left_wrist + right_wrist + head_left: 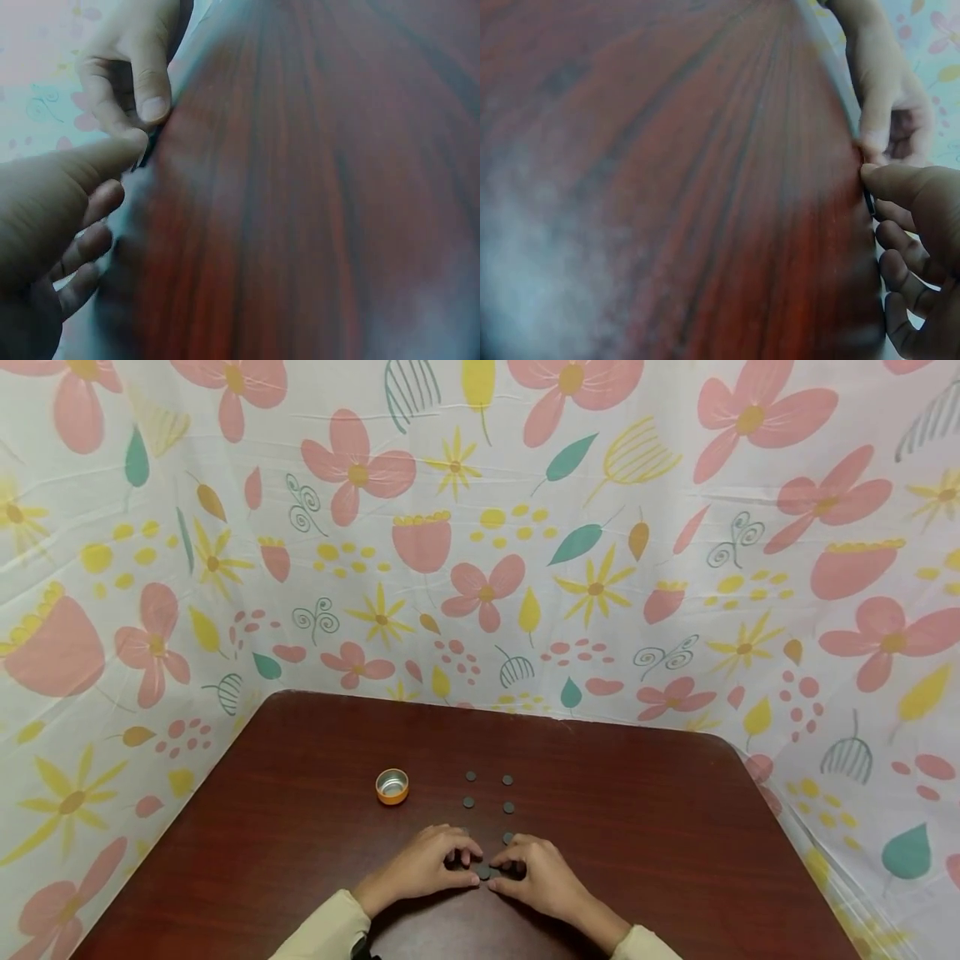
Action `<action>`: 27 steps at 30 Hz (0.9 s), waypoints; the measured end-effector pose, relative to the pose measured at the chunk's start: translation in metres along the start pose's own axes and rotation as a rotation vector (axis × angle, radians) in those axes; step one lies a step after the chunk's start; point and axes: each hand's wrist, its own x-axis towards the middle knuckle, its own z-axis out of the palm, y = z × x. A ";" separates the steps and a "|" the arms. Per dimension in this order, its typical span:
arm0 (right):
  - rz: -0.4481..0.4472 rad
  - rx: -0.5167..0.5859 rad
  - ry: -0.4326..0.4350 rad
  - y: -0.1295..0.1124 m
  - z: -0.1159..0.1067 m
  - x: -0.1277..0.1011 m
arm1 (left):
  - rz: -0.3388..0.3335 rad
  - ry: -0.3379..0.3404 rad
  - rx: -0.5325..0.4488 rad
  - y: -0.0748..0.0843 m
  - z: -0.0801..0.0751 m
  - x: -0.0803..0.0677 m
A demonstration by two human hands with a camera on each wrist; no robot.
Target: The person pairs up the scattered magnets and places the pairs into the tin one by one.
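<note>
Both hands are down at the near edge of the dark reddish-brown wooden surface (637,827), fingertips meeting in the middle. Between them sits a small dark flat round disc (483,872), lying on the surface right where the tips come together. The left hand (427,864) has its thumb and fingers curled in on the disc from its side, and the right hand (536,872) does the same from the other, so both are pinching it at once. In the left wrist view the disc's thin dark edge (145,154) shows just under the thumb tip, and the right wrist view has it as a dark sliver (868,201) at the thumb.

Just beyond the hands there are more of the same little dark discs (487,792) laid out in two short columns, one of them near the right hand's fingers. To the left of those, well apart from the hands, stands a small orange-rimmed metal cap (392,786), open side up. Flowery cloth backdrop (480,527) all round.
</note>
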 end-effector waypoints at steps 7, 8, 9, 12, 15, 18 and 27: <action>-0.036 -0.017 0.036 0.000 -0.005 0.000 | 0.029 0.252 0.085 -0.007 -0.042 -0.016; -0.044 -0.034 0.044 -0.001 -0.005 0.001 | 0.023 0.292 0.091 -0.011 -0.050 -0.019; -0.048 -0.048 0.051 -0.001 -0.005 0.001 | 0.016 0.328 0.090 -0.017 -0.057 -0.021; -0.052 -0.090 0.066 -0.003 -0.003 0.005 | -0.047 0.381 0.047 -0.036 -0.074 -0.027; -0.049 -0.115 0.078 -0.006 -0.001 0.007 | -0.131 0.381 -0.019 -0.054 -0.084 -0.031; -0.047 -0.129 0.085 -0.008 0.001 0.010 | -0.179 0.377 -0.061 -0.070 -0.087 -0.033; 0.000 -0.117 0.033 -0.009 0.006 0.014 | -0.281 0.339 -0.122 -0.089 -0.083 -0.035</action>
